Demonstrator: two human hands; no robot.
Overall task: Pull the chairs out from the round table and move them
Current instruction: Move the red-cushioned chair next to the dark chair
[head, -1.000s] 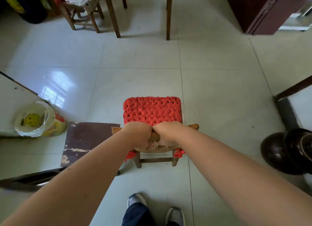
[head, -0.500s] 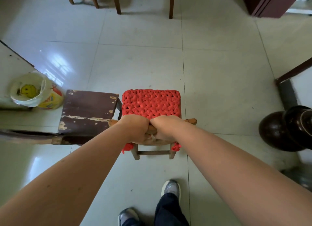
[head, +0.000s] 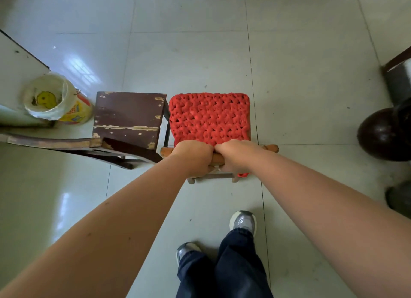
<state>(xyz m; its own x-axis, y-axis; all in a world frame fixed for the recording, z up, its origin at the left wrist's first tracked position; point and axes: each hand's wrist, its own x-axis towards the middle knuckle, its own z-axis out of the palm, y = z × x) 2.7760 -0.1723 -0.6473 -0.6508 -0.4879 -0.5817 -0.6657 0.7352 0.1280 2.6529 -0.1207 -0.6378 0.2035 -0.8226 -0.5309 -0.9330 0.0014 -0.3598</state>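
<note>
The wooden top rail (head: 219, 156) of the red-cushioned chair (head: 210, 117) is gripped by the left hand (head: 195, 158) and right hand (head: 236, 156), fingers curled round it; the chair stands just right of the dark brown chair (head: 127, 117).

We see a floor (head: 300, 64) of pale tiles, smooth and glossy, with bright reflections. The chair's cushion (head: 209, 117) is thick red cloth yarn, coarsely knotted and matt. Its back rail (head: 270, 148) looks like smooth orange-brown wood. The neighbouring seat (head: 129, 115) is dark painted wood, chipped to pale patches. A thin, crinkled plastic bag (head: 47, 97) lines the printed plastic bucket (head: 75, 110). The dark jar (head: 382, 135) has a glazed shine.
</note>
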